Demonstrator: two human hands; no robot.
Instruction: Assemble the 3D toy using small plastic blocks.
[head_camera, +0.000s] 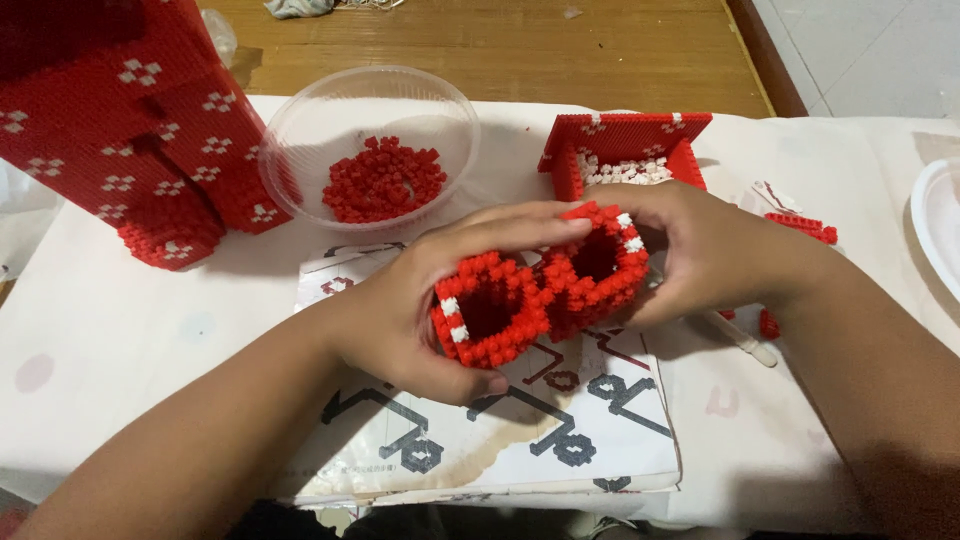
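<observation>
- Hands grip one hollow red bead-block piece (540, 290) over a printed instruction sheet (560, 430).
- Left hand (420, 310) clasps its near end; right hand (700, 250) clasps the far end.
- Clear bowl (300, 130) of red blocks (383, 178) sits behind.

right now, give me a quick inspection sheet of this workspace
surface: white cloth over a table, printed sheet under the hands
job's things: two hollow red brick blocks, side by side
clutter: clear bowl of red bricks; tall red brick build; open red box of white bits; white stick
hands: left hand and right hand grip the blocks
cables: nothing seen
surroundings: wooden floor
</observation>
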